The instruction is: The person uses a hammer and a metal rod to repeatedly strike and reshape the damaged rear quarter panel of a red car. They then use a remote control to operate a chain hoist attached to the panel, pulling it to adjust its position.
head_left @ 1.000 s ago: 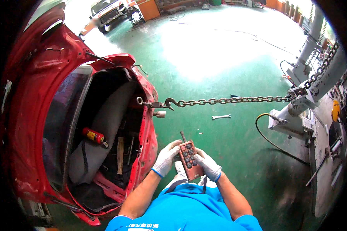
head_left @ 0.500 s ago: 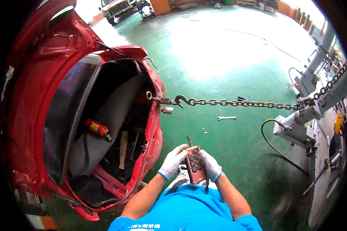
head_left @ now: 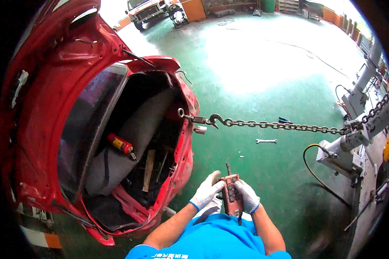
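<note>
A reddish handheld remote control (head_left: 232,203) with dark push buttons and a stub antenna is held upright in front of my waist. My left hand (head_left: 207,191), in a white knit glove, grips its left side, the thumb by the upper buttons. On the other side, my gloved right hand (head_left: 248,197) closes round the edge, its thumb over the upper right buttons. Ahead, a chain (head_left: 285,126) with a hook (head_left: 216,121) runs from a pulling clamp (head_left: 194,120) at the rear of a red car body (head_left: 183,151) to a grey steel post (head_left: 354,140).
Inside the uncovered trunk lie a red fire extinguisher (head_left: 120,143) and a wooden strip (head_left: 148,170). A wrench (head_left: 266,141) rests on the green floor (head_left: 246,99) below the chain. A hose (head_left: 306,162) loops beside the post. A vehicle (head_left: 145,12) stands far back.
The whole scene has shifted right and slightly down in the view. Both hands keep hold of the remote control, and my right thumb now reaches further over its buttons.
</note>
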Tool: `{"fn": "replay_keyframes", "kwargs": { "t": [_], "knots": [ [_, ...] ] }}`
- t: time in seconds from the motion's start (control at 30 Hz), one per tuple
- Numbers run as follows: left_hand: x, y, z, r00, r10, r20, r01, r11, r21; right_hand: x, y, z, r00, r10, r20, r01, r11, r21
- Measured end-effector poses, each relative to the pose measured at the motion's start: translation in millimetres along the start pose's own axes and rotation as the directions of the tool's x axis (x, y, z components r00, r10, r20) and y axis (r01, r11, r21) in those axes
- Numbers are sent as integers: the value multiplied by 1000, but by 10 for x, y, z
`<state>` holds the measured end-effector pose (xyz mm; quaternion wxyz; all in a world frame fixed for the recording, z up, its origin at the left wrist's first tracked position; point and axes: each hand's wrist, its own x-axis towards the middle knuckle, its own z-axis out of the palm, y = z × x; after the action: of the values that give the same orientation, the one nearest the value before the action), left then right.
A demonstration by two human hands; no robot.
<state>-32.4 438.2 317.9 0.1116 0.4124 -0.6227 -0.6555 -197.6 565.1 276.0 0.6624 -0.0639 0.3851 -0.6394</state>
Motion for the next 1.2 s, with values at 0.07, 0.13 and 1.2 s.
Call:
{"fn": "replay_keyframes", "kwargs": {
  "t": [0.07, 0.13, 1.2],
  "knots": [
    [-21, -98, -78, 999, -8, -46, 4, 997, -80, -51, -38, -36, 999, -14, -47, 14, 1000, -3],
    [-116, -43, -186, 990, 21, -140, -38, 992, -119, -66, 17, -209, 995, -12, -96, 17, 999, 51],
    [-1670, 2756, 340, 591, 697, 406, -574, 717, -394, -381, 349, -1026, 892, -79, -445, 249, 907, 338]
  ]
}}
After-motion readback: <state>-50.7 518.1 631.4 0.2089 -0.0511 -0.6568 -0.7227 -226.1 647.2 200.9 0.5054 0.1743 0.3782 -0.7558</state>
